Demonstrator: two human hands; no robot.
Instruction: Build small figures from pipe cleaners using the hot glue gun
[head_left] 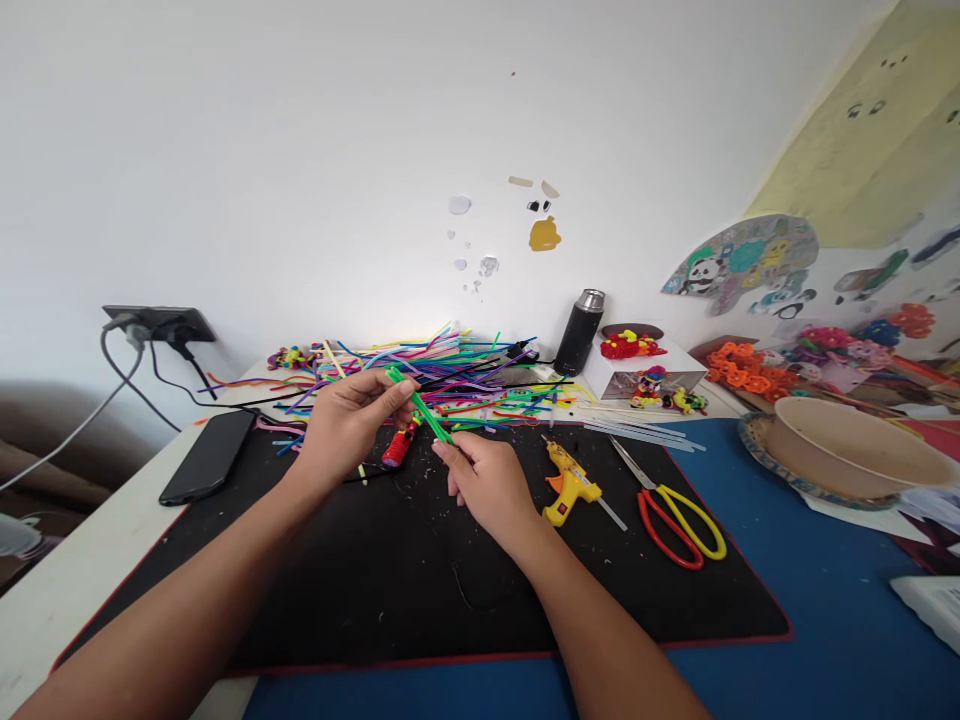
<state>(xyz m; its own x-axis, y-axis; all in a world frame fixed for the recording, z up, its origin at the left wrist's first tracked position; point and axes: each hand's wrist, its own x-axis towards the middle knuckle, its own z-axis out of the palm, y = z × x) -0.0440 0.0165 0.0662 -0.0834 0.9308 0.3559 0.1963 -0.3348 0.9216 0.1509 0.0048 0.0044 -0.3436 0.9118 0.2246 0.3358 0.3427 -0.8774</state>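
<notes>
My L hand (351, 415) pinches the far end of a thin green pipe-cleaner bundle (429, 414), R hand (486, 482) the near end — prob. to hold strands together — above a red-edged black rectangular mat (352, 590).

On our left, the left forearm (195, 590) is bare and smooth, broad at the near end and tapering toward the far end. Our right forearm (600, 625) is bare too, with the same rounded, narrowing shape. Our left hand (349, 415) is bare, a nail showing on its thumb (391, 401); our right hand (491, 490) is likewise bare.
</notes>
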